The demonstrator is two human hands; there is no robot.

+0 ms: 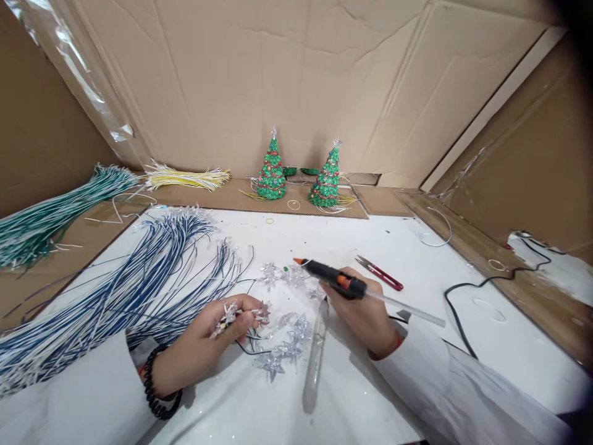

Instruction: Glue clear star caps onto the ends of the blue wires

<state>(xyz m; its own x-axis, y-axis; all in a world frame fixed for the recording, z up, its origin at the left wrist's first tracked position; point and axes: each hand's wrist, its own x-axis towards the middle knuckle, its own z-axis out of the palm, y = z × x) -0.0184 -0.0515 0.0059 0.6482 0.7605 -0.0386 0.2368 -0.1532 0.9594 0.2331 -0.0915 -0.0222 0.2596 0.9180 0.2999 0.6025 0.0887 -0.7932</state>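
Clear star ornament (pixel 227 316), spiky, glittering

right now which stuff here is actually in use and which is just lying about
In use:
- left hand, holding clear star pieces
- right hand, gripping the glue gun
- star string between the hands

Lying about:
- red snips
- blue wire bundle
- green wire bundle
- yellow wire bundle
- two small green trees
- spare glue stick

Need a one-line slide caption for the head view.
Right hand holds a hot glue gun; left hand grips clear star ornaments beside blue-white wires.
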